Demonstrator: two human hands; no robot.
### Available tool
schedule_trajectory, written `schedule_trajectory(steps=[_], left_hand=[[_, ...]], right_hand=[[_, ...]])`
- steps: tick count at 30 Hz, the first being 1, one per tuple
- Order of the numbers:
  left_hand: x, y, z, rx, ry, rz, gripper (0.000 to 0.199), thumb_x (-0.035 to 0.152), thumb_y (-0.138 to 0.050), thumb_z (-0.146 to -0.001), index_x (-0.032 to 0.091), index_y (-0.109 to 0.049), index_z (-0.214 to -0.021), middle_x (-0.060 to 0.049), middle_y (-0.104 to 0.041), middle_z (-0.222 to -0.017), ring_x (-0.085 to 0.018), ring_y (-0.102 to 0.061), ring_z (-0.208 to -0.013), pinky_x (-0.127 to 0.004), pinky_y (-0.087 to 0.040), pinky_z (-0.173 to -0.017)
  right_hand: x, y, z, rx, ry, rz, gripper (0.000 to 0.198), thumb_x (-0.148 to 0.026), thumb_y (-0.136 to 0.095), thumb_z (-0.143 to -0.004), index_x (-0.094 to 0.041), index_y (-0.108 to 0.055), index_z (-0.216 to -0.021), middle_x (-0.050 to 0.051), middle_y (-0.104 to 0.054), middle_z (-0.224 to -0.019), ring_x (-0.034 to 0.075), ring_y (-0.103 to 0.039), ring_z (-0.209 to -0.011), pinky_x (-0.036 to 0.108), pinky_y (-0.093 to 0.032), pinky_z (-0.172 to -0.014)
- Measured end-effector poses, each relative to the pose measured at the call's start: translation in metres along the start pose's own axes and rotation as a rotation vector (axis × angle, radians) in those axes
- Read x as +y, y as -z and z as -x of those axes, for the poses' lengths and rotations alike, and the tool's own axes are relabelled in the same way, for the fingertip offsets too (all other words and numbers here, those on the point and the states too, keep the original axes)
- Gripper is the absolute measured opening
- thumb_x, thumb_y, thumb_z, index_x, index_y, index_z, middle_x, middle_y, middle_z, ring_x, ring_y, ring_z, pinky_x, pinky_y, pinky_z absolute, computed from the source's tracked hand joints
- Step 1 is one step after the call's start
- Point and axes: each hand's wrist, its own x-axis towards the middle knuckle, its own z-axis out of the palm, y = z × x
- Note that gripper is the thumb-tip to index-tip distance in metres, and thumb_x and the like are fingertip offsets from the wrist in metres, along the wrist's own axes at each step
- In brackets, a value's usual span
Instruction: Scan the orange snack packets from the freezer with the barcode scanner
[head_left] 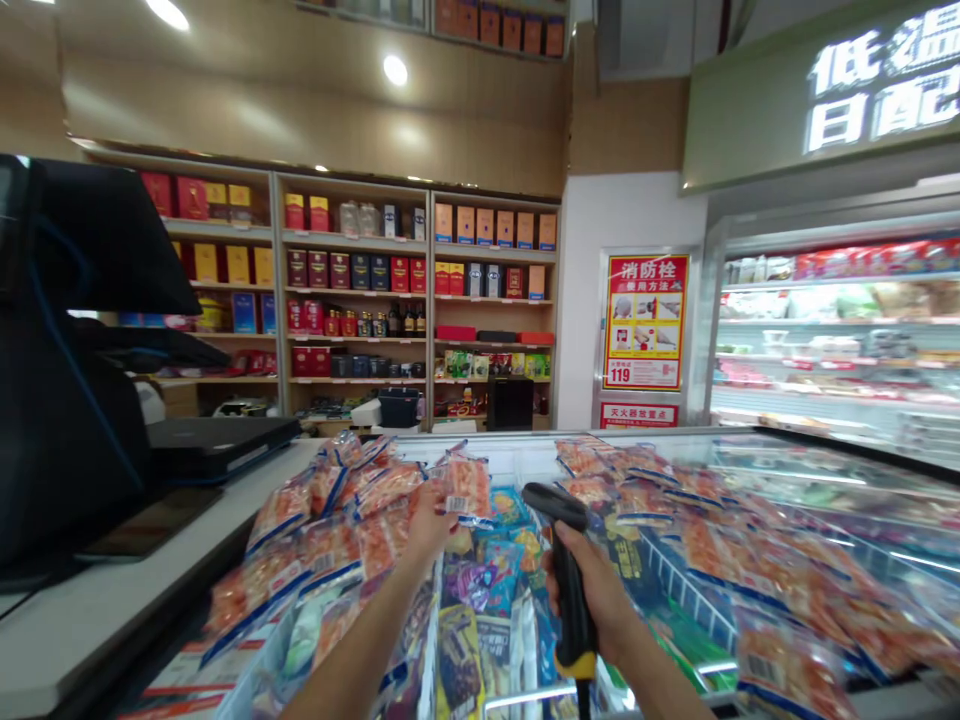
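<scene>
My left hand [429, 515] is closed on the near-left edge of a clear bag of shrimp-like, orange-pink food [468, 486], its barcode label facing me. My right hand [589, 580] is wrapped round the handle of a black barcode scanner [568, 560] with a yellow band at its base. The scanner's head points left toward the bag, with a gap between them. Many similar orange-pink bags [322, 540] lie heaped to the left of my left hand. More of these bags [720, 540] are spread to the right of the scanner.
Below my hands is a freezer with white wire dividers [686, 580] and colourful packets [480, 580]. At left, a counter [97, 620] bears a dark monitor [82, 330] and a flat black device [217, 445]. Shelves of boxes [356, 270] stand behind; a lit refrigerated case [832, 340] is at right.
</scene>
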Motion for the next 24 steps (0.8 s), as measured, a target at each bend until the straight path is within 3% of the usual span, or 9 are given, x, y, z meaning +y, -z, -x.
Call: schedule_trajectory(steps=[5,8,10,13,14,16,18,21,24], left_hand=[[-0.001,0.067,0.004,0.126,-0.05,-0.303,0.024,0.018,-0.048,-0.07,0.015,-0.05,-0.094,-0.003,-0.06,-0.073,-0.015,-0.057,-0.058,-0.027,-0.044,-0.055],[0.0,0.102,0.011,0.208,-0.088,-0.467,0.024,0.018,-0.048,-0.067,0.014,-0.053,-0.09,-0.009,-0.061,-0.082,-0.023,-0.058,-0.078,-0.033,-0.042,-0.068],[0.002,0.11,0.02,0.28,-0.121,-0.559,0.033,0.016,-0.046,-0.067,0.012,-0.051,-0.099,-0.015,-0.055,-0.101,-0.029,-0.048,-0.098,-0.04,-0.036,-0.079],[0.007,0.095,0.035,0.363,-0.278,-0.695,0.051,0.009,-0.042,-0.067,0.016,-0.038,-0.117,-0.012,-0.029,-0.13,-0.026,-0.02,-0.121,-0.041,-0.016,-0.095],[0.009,0.083,0.039,0.355,-0.433,-0.83,0.05,0.008,-0.039,-0.068,0.017,-0.037,-0.118,-0.012,-0.028,-0.132,-0.025,-0.018,-0.122,-0.041,-0.013,-0.097],[0.012,0.056,0.043,0.253,-0.659,-1.011,0.052,0.016,-0.043,-0.07,0.025,-0.034,-0.12,-0.007,-0.025,-0.134,-0.025,-0.014,-0.123,-0.043,-0.007,-0.098],[0.012,0.026,0.04,0.088,-0.775,-1.11,0.059,0.033,-0.05,-0.068,0.031,-0.028,-0.123,-0.003,-0.021,-0.136,-0.027,-0.01,-0.124,-0.048,-0.004,-0.097],[0.007,-0.009,0.021,-0.163,-0.797,-1.241,0.063,0.046,-0.052,-0.063,0.034,-0.03,-0.121,-0.002,-0.017,-0.137,-0.029,-0.006,-0.124,-0.054,-0.005,-0.094],[-0.002,-0.027,-0.006,-0.225,-0.759,-1.287,0.055,0.049,-0.052,-0.062,0.034,-0.042,-0.114,-0.003,-0.027,-0.134,-0.032,-0.012,-0.122,-0.057,-0.006,-0.092]], right_hand=[[0.001,0.002,-0.03,0.098,0.006,-0.008,0.031,-0.043,-0.057,-0.06,-0.016,-0.051,-0.074,-0.003,-0.053,-0.046,0.007,-0.045,-0.033,0.019,-0.036,-0.03],[0.003,0.002,-0.042,0.119,-0.013,-0.065,0.029,-0.041,-0.058,-0.06,-0.016,-0.049,-0.073,-0.004,-0.052,-0.045,0.007,-0.044,-0.033,0.018,-0.035,-0.03],[0.004,0.004,-0.049,0.111,-0.027,-0.101,0.028,-0.04,-0.058,-0.06,-0.016,-0.049,-0.072,-0.004,-0.051,-0.045,0.007,-0.044,-0.033,0.018,-0.035,-0.03],[0.005,0.009,-0.059,0.076,-0.036,-0.158,0.027,-0.039,-0.057,-0.061,-0.017,-0.05,-0.074,-0.004,-0.053,-0.047,0.007,-0.046,-0.034,0.018,-0.037,-0.032],[0.004,0.011,-0.063,0.065,-0.033,-0.177,0.027,-0.039,-0.057,-0.061,-0.017,-0.05,-0.075,-0.004,-0.053,-0.047,0.007,-0.046,-0.034,0.018,-0.037,-0.032],[0.003,0.016,-0.071,0.06,-0.024,-0.209,0.026,-0.039,-0.056,-0.062,-0.017,-0.05,-0.076,-0.004,-0.054,-0.048,0.007,-0.046,-0.035,0.018,-0.037,-0.032],[0.003,0.022,-0.078,0.077,-0.009,-0.22,0.026,-0.038,-0.057,-0.062,-0.017,-0.05,-0.076,-0.004,-0.054,-0.048,0.007,-0.047,-0.035,0.018,-0.037,-0.032],[0.006,0.031,-0.083,0.098,0.004,-0.216,0.027,-0.039,-0.058,-0.06,-0.018,-0.05,-0.076,-0.004,-0.055,-0.05,0.007,-0.048,-0.036,0.019,-0.039,-0.033],[0.01,0.037,-0.084,0.117,0.002,-0.206,0.029,-0.04,-0.059,-0.059,-0.019,-0.051,-0.077,-0.005,-0.055,-0.05,0.007,-0.048,-0.036,0.018,-0.039,-0.034]])
